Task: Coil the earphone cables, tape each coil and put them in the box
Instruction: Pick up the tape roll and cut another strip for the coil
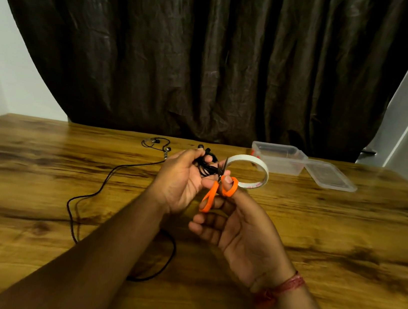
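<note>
My left hand (181, 180) is closed around a coiled black earphone cable (205, 166), held above the middle of the wooden table (317, 235). My right hand (237, 227) grips orange-handled scissors (215, 190), thumb through one loop, blades pointing up beside the coil. A white tape roll (260, 172) hangs just behind the scissors, its strip running toward the coil; what holds it up is hidden. A second black earphone (116, 171) lies uncoiled on the table at the left, its buds near the far edge. The clear plastic box (280, 157) stands open at the back right.
The box's clear lid (331, 176) lies flat to the right of the box. A dark curtain (212, 50) hangs behind the table's far edge. The loose cable loops under my left forearm toward the near edge. A red thread band circles my right wrist.
</note>
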